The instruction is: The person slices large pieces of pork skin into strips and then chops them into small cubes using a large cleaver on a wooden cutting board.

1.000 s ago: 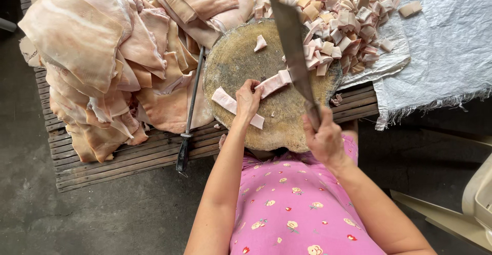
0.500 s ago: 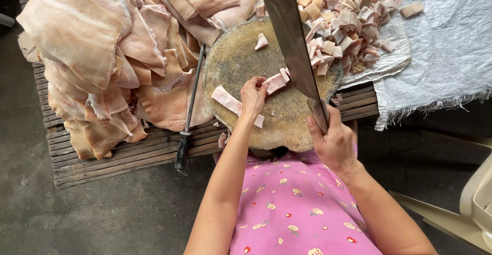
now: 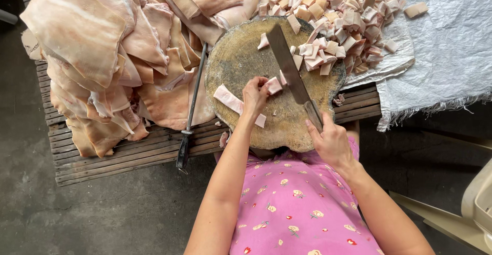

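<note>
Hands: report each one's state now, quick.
Left hand: closed on the meat strip.
Right hand: closed on the cleaver handle.

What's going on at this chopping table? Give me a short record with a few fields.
Left hand: left hand presses a pale pink strip of pork fat on the round wooden chopping block
Right hand: right hand grips the broad steel cleaver, blade on the strip
Cut pieces: heap of pale fat cubes on the white woven sheet
Uncut stock: big folded slabs of pink pork skin
Beside block: long dark sharpening steel
</note>
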